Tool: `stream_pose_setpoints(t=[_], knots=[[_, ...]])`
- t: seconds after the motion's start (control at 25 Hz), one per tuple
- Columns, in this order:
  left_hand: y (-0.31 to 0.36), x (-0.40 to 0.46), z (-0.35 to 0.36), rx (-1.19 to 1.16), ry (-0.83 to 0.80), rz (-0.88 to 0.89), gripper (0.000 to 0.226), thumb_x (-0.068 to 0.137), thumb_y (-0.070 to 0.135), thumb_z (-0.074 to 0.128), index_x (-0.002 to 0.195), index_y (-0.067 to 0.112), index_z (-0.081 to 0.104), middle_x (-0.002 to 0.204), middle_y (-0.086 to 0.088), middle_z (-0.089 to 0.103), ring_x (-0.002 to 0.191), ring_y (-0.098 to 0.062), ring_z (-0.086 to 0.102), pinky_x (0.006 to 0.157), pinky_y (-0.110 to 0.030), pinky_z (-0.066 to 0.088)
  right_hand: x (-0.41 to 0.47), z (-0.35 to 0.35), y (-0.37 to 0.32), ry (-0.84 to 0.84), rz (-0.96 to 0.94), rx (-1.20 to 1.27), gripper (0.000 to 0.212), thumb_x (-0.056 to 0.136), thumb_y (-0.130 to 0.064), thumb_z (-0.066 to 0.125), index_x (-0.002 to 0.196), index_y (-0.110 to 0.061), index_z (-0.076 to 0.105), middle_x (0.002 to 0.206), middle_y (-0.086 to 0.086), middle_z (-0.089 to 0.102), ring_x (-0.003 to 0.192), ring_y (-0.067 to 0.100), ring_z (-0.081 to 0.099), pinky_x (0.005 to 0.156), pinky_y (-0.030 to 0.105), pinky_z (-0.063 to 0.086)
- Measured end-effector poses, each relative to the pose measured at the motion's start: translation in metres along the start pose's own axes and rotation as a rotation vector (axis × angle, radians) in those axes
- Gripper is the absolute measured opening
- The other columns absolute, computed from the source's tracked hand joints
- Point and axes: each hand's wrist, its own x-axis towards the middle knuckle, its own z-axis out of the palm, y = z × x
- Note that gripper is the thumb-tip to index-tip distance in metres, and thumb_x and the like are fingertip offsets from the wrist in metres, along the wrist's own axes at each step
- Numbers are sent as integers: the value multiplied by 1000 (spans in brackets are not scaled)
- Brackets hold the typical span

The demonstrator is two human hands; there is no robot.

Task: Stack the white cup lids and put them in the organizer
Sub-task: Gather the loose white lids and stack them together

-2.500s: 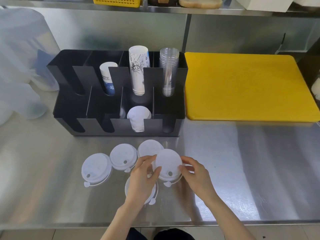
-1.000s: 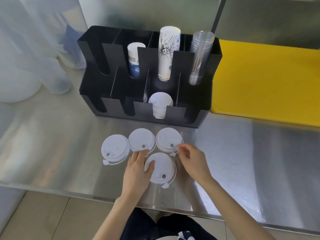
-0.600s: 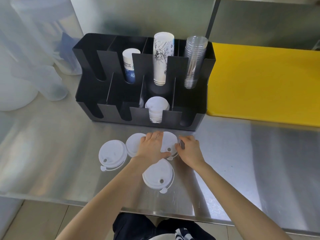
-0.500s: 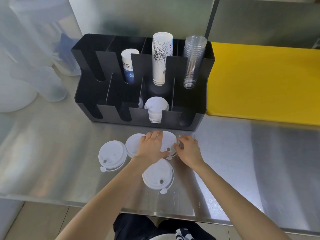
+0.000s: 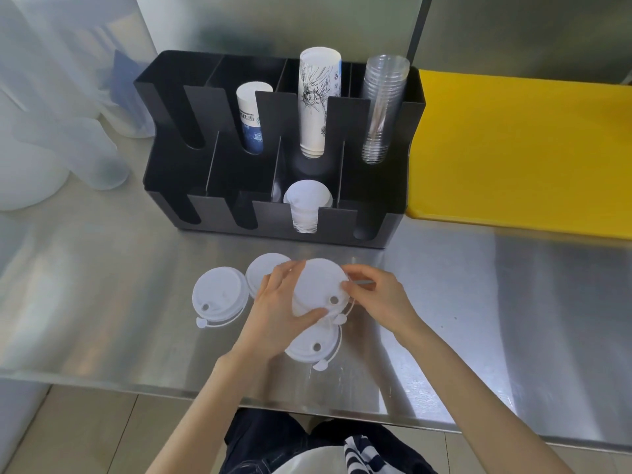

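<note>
Both hands hold one white cup lid (image 5: 318, 289) lifted just above the steel counter: my left hand (image 5: 277, 309) grips its left and near edge, my right hand (image 5: 376, 295) pinches its right rim. Below it lies a stacked lid (image 5: 313, 347) near the counter's front. Two more lids rest flat to the left, one (image 5: 219, 295) in full view and one (image 5: 265, 268) partly behind my left fingers. The black organizer (image 5: 372, 186) stands behind, with a stack of white lids (image 5: 307, 200) in its front third slot.
The organizer's back row holds a blue-printed paper cup stack (image 5: 251, 118), a sketched paper cup stack (image 5: 316, 100) and clear plastic cups (image 5: 379, 111). A yellow cutting board (image 5: 519, 152) lies to the right. Translucent containers (image 5: 68, 145) stand at the left. The counter's front edge (image 5: 102, 381) is close.
Both hands reached forward from the near lid stack to the rightmost far lid, took hold of it and lifted it back toward the near stack.
</note>
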Motion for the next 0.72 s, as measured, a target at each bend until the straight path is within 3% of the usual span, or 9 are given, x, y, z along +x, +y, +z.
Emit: stream_pose_setpoints(t=[0.16, 0.44, 0.6, 0.72], knots=[[-14, -36, 10, -44, 34, -63, 79, 73, 29, 73, 139, 15, 30, 146, -2, 30, 134, -21, 27, 105, -28, 28, -16, 12, 7, -94, 2, -53, 26, 83, -14, 61, 109, -18, 65, 99, -6, 64, 89, 11, 58, 86, 23, 45], [-29, -56, 26, -90, 15, -137, 74, 77, 25, 69, 139, 15, 29, 147, -2, 33, 134, -21, 31, 109, -33, 30, -23, 29, 22, -92, -15, -118, 26, 83, -12, 60, 109, -16, 62, 118, 6, 62, 95, 14, 57, 86, 21, 45], [-30, -55, 26, -74, -58, -156, 94, 61, 58, 52, 141, 16, 25, 151, -1, 29, 138, -19, 28, 111, -32, 27, -24, 31, 25, -86, -4, -122, 26, 82, -13, 62, 107, -15, 63, 116, 8, 64, 99, 20, 61, 88, 24, 46], [-33, -53, 26, -60, -89, -172, 105, 51, 67, 42, 142, 17, 23, 152, 0, 26, 139, -19, 25, 112, -33, 25, -25, 33, 27, -83, -7, -130, 26, 81, -15, 64, 107, -15, 62, 114, 8, 64, 95, 19, 60, 88, 25, 46]])
